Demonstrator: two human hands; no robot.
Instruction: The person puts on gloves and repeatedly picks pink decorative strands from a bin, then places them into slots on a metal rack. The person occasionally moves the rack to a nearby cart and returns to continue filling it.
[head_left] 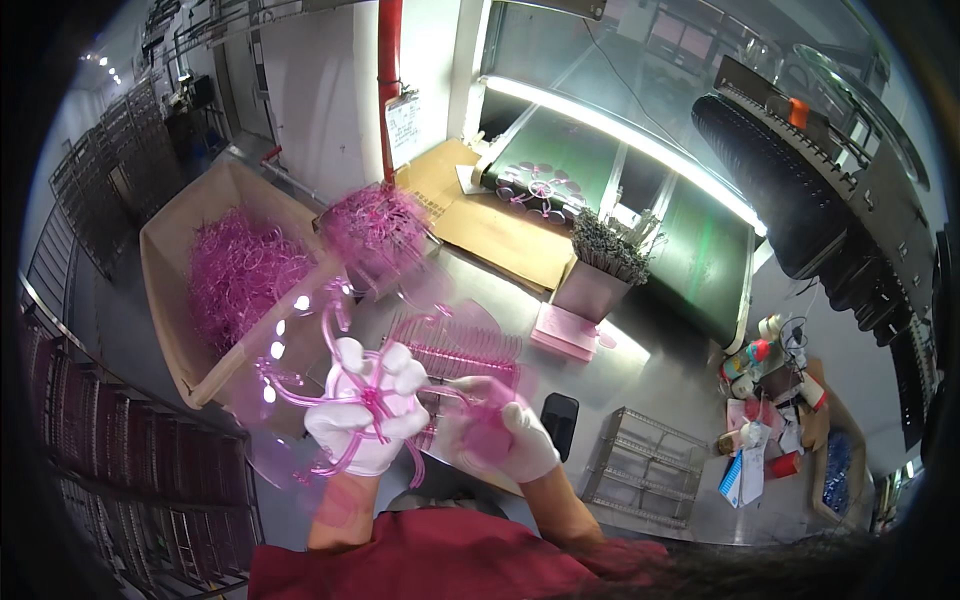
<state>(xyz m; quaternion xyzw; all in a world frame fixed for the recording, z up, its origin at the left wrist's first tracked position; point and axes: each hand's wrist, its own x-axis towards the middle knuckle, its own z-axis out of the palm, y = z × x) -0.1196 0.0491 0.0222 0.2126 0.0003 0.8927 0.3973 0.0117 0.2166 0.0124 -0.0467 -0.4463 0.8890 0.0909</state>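
My left hand (360, 415), in a white glove, is closed around a pink translucent plastic sprue (372, 400) whose curved arms fan out from a central hub. To its right is my right hand (515, 440), also gloved and partly smeared by motion. Its fingers are closed on a pink translucent disc (487, 432). A slim shape, too blurred to name, runs from that hand toward the sprue. Just beyond both hands, a rack of pink discs (460, 350) stands on the metal table, with many thin discs in a row.
A cardboard bin (165, 270) of tangled pink sprues stands left, beside another pink heap (375, 230). Beyond the table, a green conveyor belt (560, 150) carries a sprue with discs. A box of metal pieces (590, 290), a black phone (559, 425) and a wire rack (645, 465) sit rightward.
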